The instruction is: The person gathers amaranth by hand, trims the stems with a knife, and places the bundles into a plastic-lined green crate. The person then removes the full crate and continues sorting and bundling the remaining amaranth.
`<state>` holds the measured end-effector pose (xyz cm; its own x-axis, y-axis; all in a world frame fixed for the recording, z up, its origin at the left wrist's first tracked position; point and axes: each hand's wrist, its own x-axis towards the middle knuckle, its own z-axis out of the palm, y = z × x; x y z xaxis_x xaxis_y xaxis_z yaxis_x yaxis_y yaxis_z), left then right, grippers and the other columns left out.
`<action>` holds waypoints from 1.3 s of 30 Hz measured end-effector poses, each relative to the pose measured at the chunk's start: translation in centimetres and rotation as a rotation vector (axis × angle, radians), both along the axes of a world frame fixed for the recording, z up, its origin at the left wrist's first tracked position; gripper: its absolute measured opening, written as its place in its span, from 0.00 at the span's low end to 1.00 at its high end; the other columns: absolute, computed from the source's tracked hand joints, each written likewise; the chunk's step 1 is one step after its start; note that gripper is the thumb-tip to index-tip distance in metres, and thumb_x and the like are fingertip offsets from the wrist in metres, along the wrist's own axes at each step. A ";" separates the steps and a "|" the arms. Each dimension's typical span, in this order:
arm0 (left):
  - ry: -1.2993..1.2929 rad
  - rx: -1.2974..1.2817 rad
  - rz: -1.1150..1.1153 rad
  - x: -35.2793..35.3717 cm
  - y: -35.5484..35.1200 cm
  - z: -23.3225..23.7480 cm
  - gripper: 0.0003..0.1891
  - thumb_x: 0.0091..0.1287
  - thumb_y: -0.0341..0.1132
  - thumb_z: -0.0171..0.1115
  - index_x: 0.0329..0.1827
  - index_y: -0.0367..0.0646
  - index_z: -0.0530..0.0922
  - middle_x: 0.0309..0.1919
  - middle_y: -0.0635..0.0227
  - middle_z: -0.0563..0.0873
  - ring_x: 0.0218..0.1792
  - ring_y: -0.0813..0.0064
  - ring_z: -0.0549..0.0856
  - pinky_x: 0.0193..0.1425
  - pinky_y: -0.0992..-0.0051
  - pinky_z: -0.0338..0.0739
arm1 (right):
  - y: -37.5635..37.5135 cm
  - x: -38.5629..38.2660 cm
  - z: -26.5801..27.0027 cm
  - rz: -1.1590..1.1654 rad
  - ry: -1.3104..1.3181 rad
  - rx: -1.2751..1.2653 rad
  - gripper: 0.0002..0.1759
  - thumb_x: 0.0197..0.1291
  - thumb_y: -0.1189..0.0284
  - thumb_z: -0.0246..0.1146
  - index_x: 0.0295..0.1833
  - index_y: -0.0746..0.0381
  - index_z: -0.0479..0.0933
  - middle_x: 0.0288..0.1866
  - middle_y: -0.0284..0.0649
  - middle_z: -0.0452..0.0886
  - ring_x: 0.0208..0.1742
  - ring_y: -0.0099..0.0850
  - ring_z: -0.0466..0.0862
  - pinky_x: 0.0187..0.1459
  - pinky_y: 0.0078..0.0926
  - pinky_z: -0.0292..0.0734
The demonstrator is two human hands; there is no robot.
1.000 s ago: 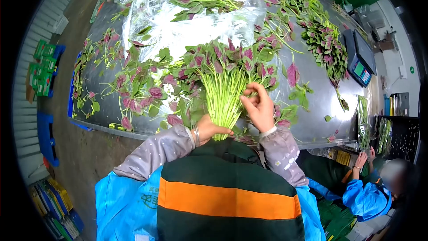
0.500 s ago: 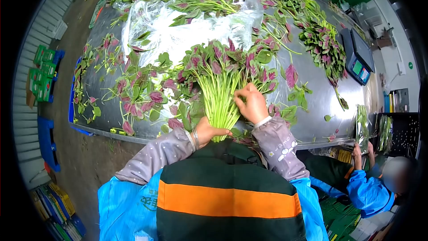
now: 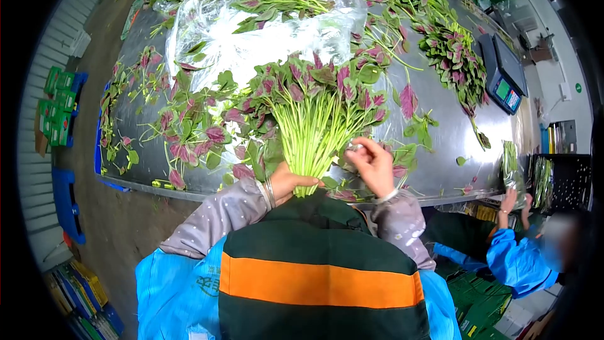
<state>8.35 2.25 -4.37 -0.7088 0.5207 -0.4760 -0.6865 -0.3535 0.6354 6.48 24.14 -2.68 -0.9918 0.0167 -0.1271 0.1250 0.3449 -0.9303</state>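
Note:
My left hand (image 3: 290, 182) is wrapped around the lower stems of a bunch of red-and-green amaranth (image 3: 308, 126), its thumb lying across the front. The pale green stems fan upward to purple-and-green leaves. To the right of the bunch, apart from its stems, my right hand (image 3: 372, 165) is curled with thumb and forefinger close together. A small greyish spot shows at its fingertips, but I cannot make out what it is. Loose amaranth leaves (image 3: 195, 141) lie on the metal table (image 3: 453, 173) around the bunch.
Clear plastic film (image 3: 214, 44) lies beyond the bunch, with more amaranth (image 3: 283, 0) on and behind it. A digital scale (image 3: 503, 75) stands at the right, near an amaranth pile (image 3: 456, 63). At the lower right, a co-worker (image 3: 519, 258) holds a bagged bunch of greens (image 3: 511, 170).
My right hand has moved right and down, away from the stems. The bunch's stems are spread wider on the right side. My left hand keeps its hold.

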 end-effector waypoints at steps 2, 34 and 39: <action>-0.009 -0.016 0.024 0.2 0.0 0.2 0.22 0.54 0.18 0.61 0.54 0.34 0.70 0.43 0.60 0.81 0.40 0.67 0.84 0.46 0.72 0.78 | -2.3 -1.0 1.0 0.080 0.042 0.126 0.17 0.50 0.72 0.67 0.47 0.63 0.75 0.20 0.32 0.76 0.19 0.20 0.73 0.23 0.19 0.68; 0.023 -0.031 0.055 0.6 -0.3 -0.5 0.20 0.54 0.19 0.62 0.51 0.35 0.72 0.40 0.60 0.82 0.38 0.69 0.84 0.45 0.73 0.78 | 3.2 1.2 2.6 0.611 -0.377 -0.401 0.10 0.47 0.77 0.68 0.37 0.65 0.77 0.32 0.39 0.80 0.26 0.23 0.78 0.29 0.21 0.74; 0.091 0.020 -0.009 0.3 0.1 -0.2 0.22 0.54 0.19 0.62 0.53 0.36 0.72 0.43 0.61 0.82 0.40 0.69 0.83 0.47 0.72 0.78 | 3.7 1.3 -0.4 0.176 -0.291 0.013 0.21 0.55 0.69 0.65 0.52 0.66 0.73 0.42 0.38 0.81 0.37 0.27 0.80 0.39 0.27 0.77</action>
<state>8.66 2.40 -4.57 -0.7437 0.5361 -0.3995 -0.6296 -0.3608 0.6880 7.74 27.81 -3.04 -0.9020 -0.1479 -0.4057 0.3219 0.3960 -0.8600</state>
